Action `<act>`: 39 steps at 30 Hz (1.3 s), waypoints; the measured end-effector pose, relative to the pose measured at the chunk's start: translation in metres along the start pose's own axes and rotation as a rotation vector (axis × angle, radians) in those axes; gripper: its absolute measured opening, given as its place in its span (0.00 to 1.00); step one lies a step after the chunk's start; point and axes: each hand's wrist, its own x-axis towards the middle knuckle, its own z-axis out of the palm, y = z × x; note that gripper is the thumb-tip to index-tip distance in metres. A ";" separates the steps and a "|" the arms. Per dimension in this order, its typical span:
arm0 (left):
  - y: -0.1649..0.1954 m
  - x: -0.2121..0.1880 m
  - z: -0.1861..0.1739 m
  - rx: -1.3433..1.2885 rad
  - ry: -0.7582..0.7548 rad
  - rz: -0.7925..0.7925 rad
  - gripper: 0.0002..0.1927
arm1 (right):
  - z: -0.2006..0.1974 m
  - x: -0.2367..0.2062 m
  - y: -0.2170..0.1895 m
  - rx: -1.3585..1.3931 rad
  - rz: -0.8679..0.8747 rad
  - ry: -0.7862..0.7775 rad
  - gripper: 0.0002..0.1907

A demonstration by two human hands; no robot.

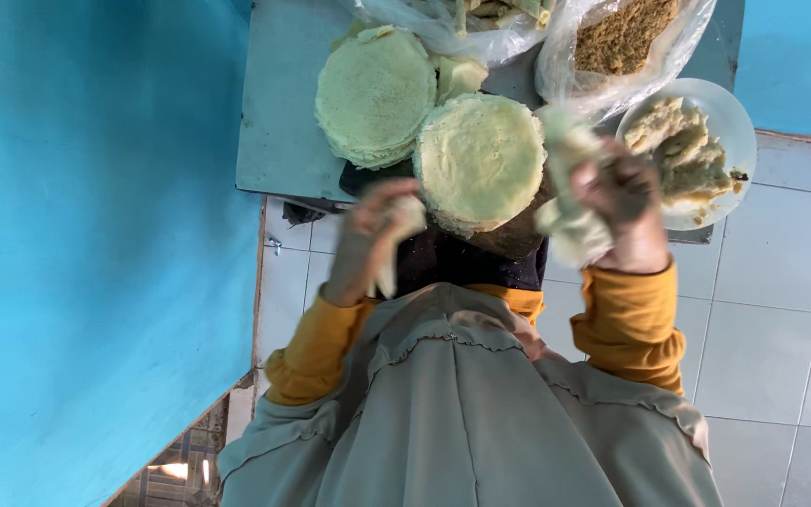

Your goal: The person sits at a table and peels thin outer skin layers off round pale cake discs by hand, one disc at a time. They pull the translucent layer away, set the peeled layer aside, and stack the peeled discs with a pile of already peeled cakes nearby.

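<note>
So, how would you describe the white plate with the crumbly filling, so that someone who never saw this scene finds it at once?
Start at the grey-blue table at the top of the view, then go to its right end. There, by the person's right hand, lies the round white plate heaped with pale crumbly filling. Unlike the two stacks of round flat pale green wrappers and the clear plastic bags, it is a rigid dish.

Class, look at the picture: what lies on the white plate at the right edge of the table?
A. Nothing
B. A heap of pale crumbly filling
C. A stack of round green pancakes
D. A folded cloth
B: the white plate carries a heap of pale crumbly filling; the round green pancakes are stacked further left on the table.
</note>
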 end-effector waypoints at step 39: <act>0.036 0.041 0.029 0.736 0.135 0.027 0.21 | 0.048 0.022 0.010 -0.981 -0.279 0.037 0.31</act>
